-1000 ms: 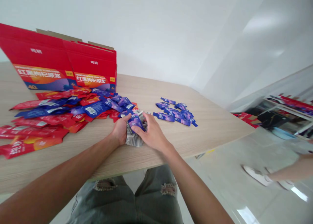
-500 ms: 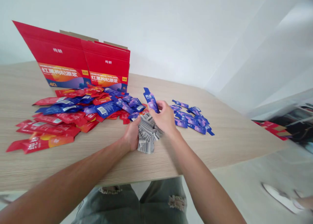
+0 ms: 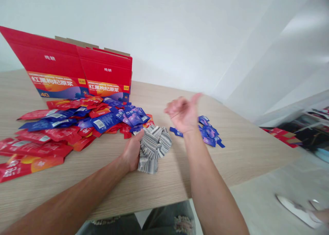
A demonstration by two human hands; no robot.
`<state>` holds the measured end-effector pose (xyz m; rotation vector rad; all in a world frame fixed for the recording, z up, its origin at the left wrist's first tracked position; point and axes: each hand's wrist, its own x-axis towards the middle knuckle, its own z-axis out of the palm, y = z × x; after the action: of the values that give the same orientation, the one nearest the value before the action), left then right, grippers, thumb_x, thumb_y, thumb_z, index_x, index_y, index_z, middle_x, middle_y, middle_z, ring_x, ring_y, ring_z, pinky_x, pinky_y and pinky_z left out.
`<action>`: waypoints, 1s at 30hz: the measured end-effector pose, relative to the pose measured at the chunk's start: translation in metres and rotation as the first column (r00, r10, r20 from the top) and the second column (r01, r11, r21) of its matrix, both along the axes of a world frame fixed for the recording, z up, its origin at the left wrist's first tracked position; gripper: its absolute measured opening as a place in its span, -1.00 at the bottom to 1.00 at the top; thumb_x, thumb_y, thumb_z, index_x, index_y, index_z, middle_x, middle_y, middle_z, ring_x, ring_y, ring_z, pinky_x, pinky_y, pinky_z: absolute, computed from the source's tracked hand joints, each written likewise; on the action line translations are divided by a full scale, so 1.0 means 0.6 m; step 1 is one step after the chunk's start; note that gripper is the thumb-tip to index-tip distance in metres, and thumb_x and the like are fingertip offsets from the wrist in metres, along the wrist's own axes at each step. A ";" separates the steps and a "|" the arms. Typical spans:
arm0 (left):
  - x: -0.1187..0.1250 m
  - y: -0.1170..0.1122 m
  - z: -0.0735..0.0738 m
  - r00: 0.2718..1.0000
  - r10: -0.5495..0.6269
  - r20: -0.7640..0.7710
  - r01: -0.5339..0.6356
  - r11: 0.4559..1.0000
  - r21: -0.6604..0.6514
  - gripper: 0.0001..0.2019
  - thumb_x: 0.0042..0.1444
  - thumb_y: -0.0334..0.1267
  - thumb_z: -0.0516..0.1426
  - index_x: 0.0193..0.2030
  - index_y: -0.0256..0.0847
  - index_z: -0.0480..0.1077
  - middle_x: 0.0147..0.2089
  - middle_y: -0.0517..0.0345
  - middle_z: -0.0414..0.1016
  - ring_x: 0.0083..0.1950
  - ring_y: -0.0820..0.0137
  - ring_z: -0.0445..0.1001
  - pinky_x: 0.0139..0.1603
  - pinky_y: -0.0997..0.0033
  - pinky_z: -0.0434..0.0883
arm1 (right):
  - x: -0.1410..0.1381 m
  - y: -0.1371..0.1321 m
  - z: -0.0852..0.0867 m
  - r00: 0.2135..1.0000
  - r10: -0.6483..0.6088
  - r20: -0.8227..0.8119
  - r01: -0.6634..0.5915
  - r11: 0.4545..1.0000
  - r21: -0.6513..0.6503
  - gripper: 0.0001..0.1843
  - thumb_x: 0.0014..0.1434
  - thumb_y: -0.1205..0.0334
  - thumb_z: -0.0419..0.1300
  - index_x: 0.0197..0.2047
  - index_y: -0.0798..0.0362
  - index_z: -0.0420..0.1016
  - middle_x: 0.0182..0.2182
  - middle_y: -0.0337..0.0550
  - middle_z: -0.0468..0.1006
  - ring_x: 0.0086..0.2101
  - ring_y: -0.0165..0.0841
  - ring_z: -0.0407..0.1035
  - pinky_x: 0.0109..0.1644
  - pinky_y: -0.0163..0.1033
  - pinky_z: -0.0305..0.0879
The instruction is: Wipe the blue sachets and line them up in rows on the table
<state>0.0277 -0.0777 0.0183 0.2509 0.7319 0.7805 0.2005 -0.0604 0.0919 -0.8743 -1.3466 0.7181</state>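
Note:
My left hand (image 3: 132,150) grips a crumpled striped grey-and-white cloth (image 3: 153,147) that rests on the wooden table (image 3: 159,180). Raised above the table to the right of the cloth, my right hand (image 3: 183,113) has its fingers loosely curled and the thumb out, with nothing visible in it. Just behind and below that hand lies a small group of blue sachets (image 3: 208,131). A large heap of red and blue sachets (image 3: 77,123) spreads across the table to the left of the cloth.
Two red printed cartons (image 3: 77,74) stand at the back of the table behind the heap. The table's right edge drops to a shiny floor (image 3: 269,194), where another person's white shoe (image 3: 298,207) shows at lower right. Red packs lie by a shelf at far right (image 3: 282,132).
My right hand lifted a blue sachet off the cloth, carried it right and let it go by the small blue group. The left hand kept hold of the cloth.

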 end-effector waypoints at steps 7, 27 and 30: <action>0.002 -0.003 0.003 0.999 -0.031 -0.038 0.031 0.999 0.016 -0.55 0.47 -0.10 0.04 0.18 -0.40 0.58 -0.16 -0.25 0.75 -0.25 0.03 0.77 -0.14 0.04 0.72 | 0.056 -0.061 0.020 0.924 0.140 -0.355 -0.133 0.990 0.045 -0.15 -0.04 -0.82 0.12 -0.59 -0.14 0.21 -0.70 -0.32 0.04 -0.49 -0.24 0.18 -0.36 -0.13 0.36; 0.003 -0.004 0.000 1.000 0.000 -0.014 0.001 0.998 0.058 -0.55 0.47 -0.09 0.03 0.20 -0.36 0.58 -0.14 -0.22 0.76 -0.19 0.02 0.77 -0.09 0.00 0.72 | 0.129 -0.036 -0.114 0.134 -0.089 0.987 0.588 0.809 -0.007 -0.63 0.26 0.51 0.18 0.09 0.09 0.58 -0.07 0.27 0.73 0.00 0.10 0.64 0.12 0.07 0.47; 0.006 -0.005 0.003 1.000 0.017 0.013 -0.018 0.997 0.068 -0.53 0.48 -0.07 0.02 0.23 -0.36 0.57 -0.10 -0.23 0.76 -0.16 0.01 0.77 -0.06 -0.03 0.72 | 0.112 -0.029 -0.115 0.460 -0.359 0.812 0.589 0.808 0.023 -0.55 0.31 0.41 0.13 0.23 0.06 0.49 0.02 0.16 0.71 0.04 0.02 0.63 0.19 0.11 0.48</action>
<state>0.0310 -0.0810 0.0200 0.3018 0.6974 0.8241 0.2676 -0.0777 0.0232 -1.8689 -1.6512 -0.0085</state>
